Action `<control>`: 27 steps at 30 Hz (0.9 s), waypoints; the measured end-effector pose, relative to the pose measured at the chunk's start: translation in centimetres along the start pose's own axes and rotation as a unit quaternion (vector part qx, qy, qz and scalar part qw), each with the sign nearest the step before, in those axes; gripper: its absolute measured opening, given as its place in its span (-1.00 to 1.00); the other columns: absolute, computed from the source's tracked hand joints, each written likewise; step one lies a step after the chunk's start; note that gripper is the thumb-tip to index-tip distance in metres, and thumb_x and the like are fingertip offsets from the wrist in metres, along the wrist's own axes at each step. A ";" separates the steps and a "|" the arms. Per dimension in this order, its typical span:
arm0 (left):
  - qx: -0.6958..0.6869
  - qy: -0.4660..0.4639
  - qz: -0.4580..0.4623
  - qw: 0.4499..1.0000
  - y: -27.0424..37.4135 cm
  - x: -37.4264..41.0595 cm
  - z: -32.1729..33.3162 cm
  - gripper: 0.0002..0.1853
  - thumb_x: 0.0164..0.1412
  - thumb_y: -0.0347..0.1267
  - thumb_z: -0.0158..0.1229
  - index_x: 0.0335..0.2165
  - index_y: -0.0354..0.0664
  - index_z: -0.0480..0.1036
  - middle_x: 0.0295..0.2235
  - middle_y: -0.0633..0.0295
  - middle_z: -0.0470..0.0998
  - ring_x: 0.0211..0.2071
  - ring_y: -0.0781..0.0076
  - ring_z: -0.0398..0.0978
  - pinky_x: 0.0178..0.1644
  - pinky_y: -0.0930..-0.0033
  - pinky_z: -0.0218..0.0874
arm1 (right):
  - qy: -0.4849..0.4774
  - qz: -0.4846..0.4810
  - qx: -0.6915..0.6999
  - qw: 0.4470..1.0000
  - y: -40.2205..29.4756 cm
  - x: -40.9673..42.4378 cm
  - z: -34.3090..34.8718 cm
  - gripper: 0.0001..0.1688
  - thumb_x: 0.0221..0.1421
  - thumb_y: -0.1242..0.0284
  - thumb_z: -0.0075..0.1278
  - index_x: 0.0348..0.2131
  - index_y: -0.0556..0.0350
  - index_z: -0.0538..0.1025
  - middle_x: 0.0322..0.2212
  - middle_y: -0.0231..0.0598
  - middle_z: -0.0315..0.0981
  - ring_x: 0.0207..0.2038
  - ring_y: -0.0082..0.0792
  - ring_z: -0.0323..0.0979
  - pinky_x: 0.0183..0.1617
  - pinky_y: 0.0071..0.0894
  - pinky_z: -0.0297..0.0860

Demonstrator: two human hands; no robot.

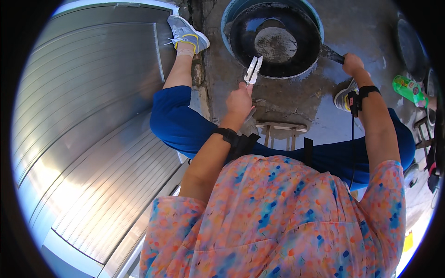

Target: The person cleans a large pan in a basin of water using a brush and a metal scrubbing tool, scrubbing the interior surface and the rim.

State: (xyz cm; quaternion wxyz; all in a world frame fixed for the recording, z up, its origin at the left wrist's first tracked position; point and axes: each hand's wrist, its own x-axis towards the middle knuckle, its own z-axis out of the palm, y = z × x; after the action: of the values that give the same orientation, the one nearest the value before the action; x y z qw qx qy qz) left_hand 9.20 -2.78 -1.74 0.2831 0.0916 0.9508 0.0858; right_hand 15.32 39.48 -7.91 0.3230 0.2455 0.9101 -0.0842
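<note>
A black frying pan (240, 38) with a worn, scratched patch at its centre rests over a blue-green basin (227, 17) on the wet floor. My right hand (353, 65) grips the end of the pan's handle, at the pan's right. My left hand (240, 100) is closed around a flat, pale metal tool (253, 70) with a slot along its middle; the exact kind cannot be told. The tool's tip lies at the pan's near rim. Part of a bristled object (250, 114) shows beside my left hand, mostly hidden.
A low wooden stool (281, 126) stands between my legs. On the left is a ribbed metal door (94, 87). At the right, another person's hand (431, 103) is at a green plastic bottle (406, 89), near a dark round pan (410, 45). The concrete floor (295, 99) is wet.
</note>
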 end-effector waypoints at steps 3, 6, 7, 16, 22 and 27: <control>-0.014 0.017 -0.013 1.000 0.5 -0.5 0.6 -0.60 0.27 -0.05 -0.16 -0.28 -0.17 0.34 -0.48 -0.18 0.52 -0.40 -0.27 0.47 -0.31 -0.15 0.27 | 0.007 0.009 0.001 1.000 -0.1 -0.2 0.0 -0.69 -0.07 0.51 -0.09 -0.27 0.09 0.55 -0.23 0.01 0.49 -0.12 0.01 0.44 -0.05 -0.11 0.38; -0.061 -0.011 -0.035 0.997 1.3 -0.6 -0.4 -0.60 0.28 -0.04 -0.17 -0.30 -0.17 0.35 -0.48 -0.18 0.52 -0.39 -0.27 0.47 -0.31 -0.17 0.26 | 0.004 0.018 0.001 1.000 -0.1 -0.4 0.1 -0.69 -0.06 0.50 -0.10 -0.27 0.08 0.56 -0.23 0.01 0.50 -0.12 0.00 0.44 -0.04 -0.11 0.37; -0.041 0.014 -0.030 0.999 0.9 -0.3 -0.3 -0.59 0.28 -0.04 -0.17 -0.30 -0.16 0.35 -0.48 -0.18 0.52 -0.39 -0.27 0.47 -0.30 -0.17 0.26 | 0.004 0.018 0.004 1.000 -0.2 -0.6 0.1 -0.69 -0.06 0.50 -0.10 -0.27 0.08 0.56 -0.22 0.01 0.50 -0.12 0.00 0.44 -0.04 -0.12 0.37; 0.045 0.082 -0.037 0.995 -3.1 7.5 -2.2 -0.57 0.30 -0.05 -0.21 -0.27 -0.19 0.36 -0.39 -0.20 0.53 -0.30 -0.23 0.48 -0.23 -0.12 0.27 | 0.012 0.026 0.030 0.999 -0.9 -2.0 0.5 -0.68 -0.05 0.51 -0.11 -0.24 0.06 0.54 -0.21 -0.03 0.49 -0.12 0.00 0.44 -0.03 -0.13 0.36; 0.012 0.044 -0.015 0.999 -2.4 4.7 -0.5 -0.56 0.29 -0.04 -0.21 -0.25 -0.21 0.34 -0.39 -0.24 0.51 -0.29 -0.27 0.46 -0.20 -0.16 0.25 | -0.008 0.034 0.023 0.999 -0.9 -2.0 0.4 -0.68 -0.04 0.49 -0.10 -0.23 0.08 0.54 -0.19 0.00 0.49 -0.10 0.00 0.44 -0.02 -0.15 0.36; 0.002 0.021 -0.009 1.000 0.1 1.5 0.8 -0.59 0.30 -0.07 -0.20 -0.25 -0.21 0.34 -0.43 -0.22 0.52 -0.35 -0.29 0.47 -0.25 -0.17 0.26 | 0.000 0.034 0.019 0.999 -0.7 -1.5 0.9 -0.68 -0.02 0.48 -0.09 -0.22 0.11 0.53 -0.18 0.04 0.48 -0.08 0.01 0.43 -0.01 -0.15 0.36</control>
State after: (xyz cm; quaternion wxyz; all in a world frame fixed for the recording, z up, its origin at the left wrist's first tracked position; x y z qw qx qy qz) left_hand 8.37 -2.27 -3.18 0.2639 0.0824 0.9575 0.0829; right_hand 16.44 38.04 -7.69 0.3207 0.2827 0.8995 -0.0898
